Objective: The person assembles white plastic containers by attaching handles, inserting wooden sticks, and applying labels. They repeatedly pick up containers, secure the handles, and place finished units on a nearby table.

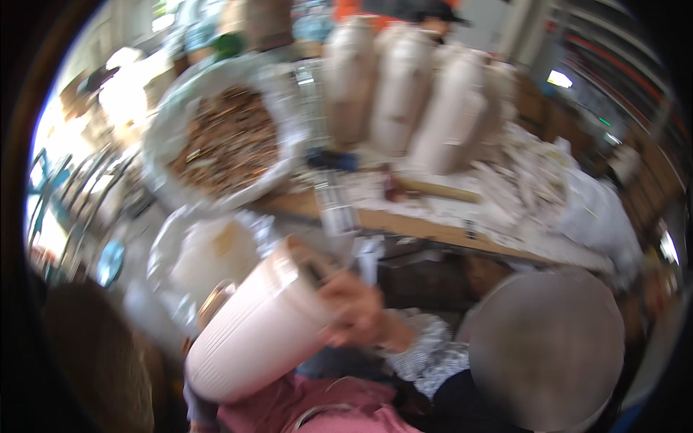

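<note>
A pale pinkish-white cylindrical vessel (253, 332) with a ribbed body leans across my lap, its narrower end tilted up to the right. At that upper end is my right hand (357, 310), blurred, its fingers curled against the rim beside a dark opening. A patterned light sleeve (426, 346) covers the right wrist. My left hand is mostly hidden behind the vessel; a small brownish shape (216, 299) at the vessel's left edge is too smeared to identify. Red-pink cloth (317, 408) lies beneath the vessel.
Several tall pale vessels (401, 90) stand on the workbench (433, 225). A wooden-handled hammer (440, 189) and pale scraps (516, 177) lie there. Left stand a lined sack of brown chips (227, 144) and a white bag (209, 252). A blurred grey disc (548, 346) is lower right.
</note>
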Demonstrator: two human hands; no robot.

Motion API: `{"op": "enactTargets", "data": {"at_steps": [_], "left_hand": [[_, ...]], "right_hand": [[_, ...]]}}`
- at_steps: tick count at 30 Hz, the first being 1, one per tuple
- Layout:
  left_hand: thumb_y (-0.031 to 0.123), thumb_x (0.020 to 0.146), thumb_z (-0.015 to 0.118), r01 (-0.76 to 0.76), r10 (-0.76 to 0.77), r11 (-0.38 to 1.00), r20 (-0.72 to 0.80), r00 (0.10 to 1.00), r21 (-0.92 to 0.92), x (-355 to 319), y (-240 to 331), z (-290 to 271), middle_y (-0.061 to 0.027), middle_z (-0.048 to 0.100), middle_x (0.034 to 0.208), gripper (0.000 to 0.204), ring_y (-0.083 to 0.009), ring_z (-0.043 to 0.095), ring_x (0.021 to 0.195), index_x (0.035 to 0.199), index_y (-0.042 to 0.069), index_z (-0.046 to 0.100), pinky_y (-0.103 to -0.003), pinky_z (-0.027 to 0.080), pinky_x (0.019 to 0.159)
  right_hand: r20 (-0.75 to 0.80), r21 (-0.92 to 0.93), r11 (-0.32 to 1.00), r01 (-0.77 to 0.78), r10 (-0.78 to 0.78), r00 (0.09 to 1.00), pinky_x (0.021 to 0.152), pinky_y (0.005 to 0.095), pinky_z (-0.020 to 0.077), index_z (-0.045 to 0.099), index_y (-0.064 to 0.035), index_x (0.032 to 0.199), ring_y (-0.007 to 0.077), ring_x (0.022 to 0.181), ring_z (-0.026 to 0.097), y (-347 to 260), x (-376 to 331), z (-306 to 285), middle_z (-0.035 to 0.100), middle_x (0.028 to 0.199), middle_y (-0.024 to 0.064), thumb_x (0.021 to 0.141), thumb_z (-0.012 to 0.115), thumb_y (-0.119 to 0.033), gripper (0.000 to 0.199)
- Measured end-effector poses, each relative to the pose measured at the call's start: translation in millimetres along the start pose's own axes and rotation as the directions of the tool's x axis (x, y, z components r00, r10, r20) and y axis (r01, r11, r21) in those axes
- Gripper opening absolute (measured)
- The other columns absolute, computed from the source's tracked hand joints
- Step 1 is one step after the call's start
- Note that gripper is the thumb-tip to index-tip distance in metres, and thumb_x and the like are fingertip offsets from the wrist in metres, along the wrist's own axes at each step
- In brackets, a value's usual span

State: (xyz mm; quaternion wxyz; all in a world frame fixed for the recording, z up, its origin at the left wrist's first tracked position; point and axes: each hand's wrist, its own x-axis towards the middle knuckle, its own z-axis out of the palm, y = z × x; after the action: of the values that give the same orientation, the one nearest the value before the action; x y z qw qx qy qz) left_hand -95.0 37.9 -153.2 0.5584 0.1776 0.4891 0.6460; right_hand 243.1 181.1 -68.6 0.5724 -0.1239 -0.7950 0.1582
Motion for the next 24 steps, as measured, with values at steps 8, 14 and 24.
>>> {"op": "enactTargets", "data": {"at_steps": [8, 14, 24], "left_hand": [[0.037, 0.1, 0.044, -0.054, -0.012, 0.906, 0.153, 0.988, 0.421, 21.1, 16.5, 58.9, -0.0124, 0.055, 0.132, 0.048, -0.0254, 0.057, 0.111, 0.134, 0.004, 0.049, -0.037, 0.045, 0.097], [0.034, 0.099, 0.046, -0.258, 0.089, 0.706, 0.278, 0.956, 0.66, 6.7, 55.8, 56.6, -0.0137, 0.055, 0.132, 0.045, -0.0266, 0.057, 0.112, 0.133, 0.004, 0.051, -0.038, 0.045, 0.097], [0.028, 0.099, 0.05, -0.651, 0.295, 0.169, 0.592, 0.75, 0.74, -33.2, 111.9, 61.7, -0.0158, 0.054, 0.133, 0.041, -0.0285, 0.057, 0.112, 0.131, 0.004, 0.054, -0.04, 0.044, 0.098]], "right_hand": [[0.121, 0.36, 0.571, -0.738, 0.756, 0.643, 0.092, 0.0299, 0.042, 0.044, 0.0039, 0.133, 0.0237, 0.104, 0.055, 66.3, -48.9, -5.7, 0.057, 0.112, 0.0158, 0.098, 0.048, -0.029, 0.048], [-0.103, -0.063, 0.978, -0.2, 0.193, 0.976, 0.068, 0.0386, 0.0429, 0.057, 0.0051, 0.113, 0.028, 0.076, 0.051, -23.1, 19.5, 13.3, 0.051, 0.088, 0.0137, 0.089, 0.064, -0.025, 0.039], [0.041, -0.037, 0.911, 0.41, -0.409, 0.912, 0.054, 0.0353, 0.0422, 0.073, -0.0114, 0.091, 0.0202, 0.06, 0.046, -103.4, 38.9, 8.8, 0.051, 0.079, 0.0062, 0.087, 0.066, -0.034, 0.024]]}}
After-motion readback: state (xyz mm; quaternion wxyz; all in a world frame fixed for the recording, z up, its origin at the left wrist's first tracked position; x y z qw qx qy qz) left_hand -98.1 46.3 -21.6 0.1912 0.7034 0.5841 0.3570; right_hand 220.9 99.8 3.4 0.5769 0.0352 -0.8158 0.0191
